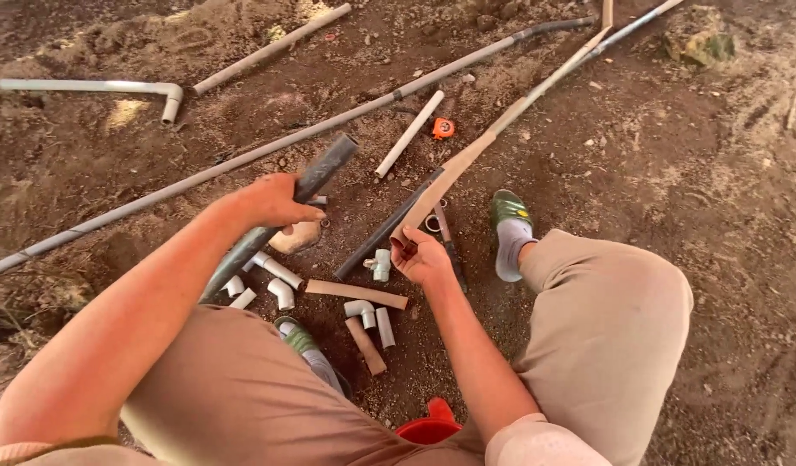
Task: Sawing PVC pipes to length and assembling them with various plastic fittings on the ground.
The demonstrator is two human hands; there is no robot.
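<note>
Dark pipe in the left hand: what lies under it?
Under the dark pipe, below the left hand, lie white elbow fittings on soil. Its lower end is hidden by the leg.

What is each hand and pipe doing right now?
left hand: gripping the dark pipe
dark pipe: held, tilted up off the dirt
right hand: holding the tan pipe's end
tan pipe: one end lifted
white elbow fittings: lying loose on the dirt

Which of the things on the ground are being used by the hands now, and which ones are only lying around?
In hand:
- left hand grips the dark pipe
- right hand holds the end of the long tan pipe

Lying about:
- white elbow fittings
- short tan pipe pieces
- orange tape measure
- white pipe with elbow
- long grey pipe
- red container
</note>
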